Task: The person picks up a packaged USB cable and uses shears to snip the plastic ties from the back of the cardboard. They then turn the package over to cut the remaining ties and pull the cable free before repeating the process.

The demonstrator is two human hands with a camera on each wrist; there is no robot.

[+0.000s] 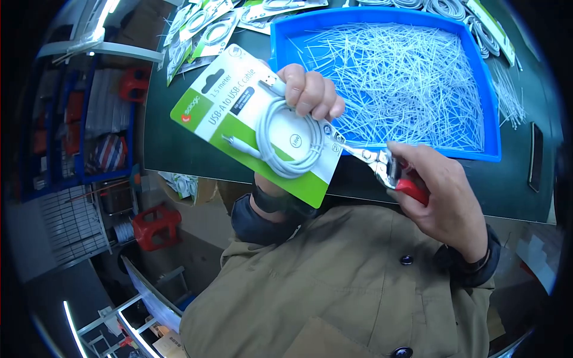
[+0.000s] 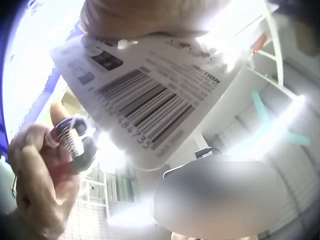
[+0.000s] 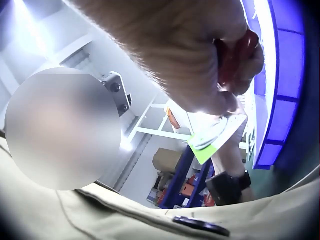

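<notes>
My left hand (image 1: 310, 92) grips the upper right edge of a white and green cable card (image 1: 239, 134) with a coiled white cable (image 1: 265, 149) on its front. The left wrist view shows the card's barcode back (image 2: 145, 100) below the left hand (image 2: 145, 17). My right hand (image 1: 444, 197) holds red-handled pliers (image 1: 376, 161), their tips at the card's right edge beside the coil. In the right wrist view, the right hand (image 3: 175, 50) is curled round the red handles (image 3: 235, 55). Whether the tips touch a tie cannot be told.
A blue tray (image 1: 492, 119) of loose white ties stands behind the hands on the dark green table (image 1: 179, 146). Packaged cables (image 1: 215, 30) lie at the back left, more coils (image 1: 447, 9) at the back right. A dark flat object (image 1: 535, 158) lies at the right.
</notes>
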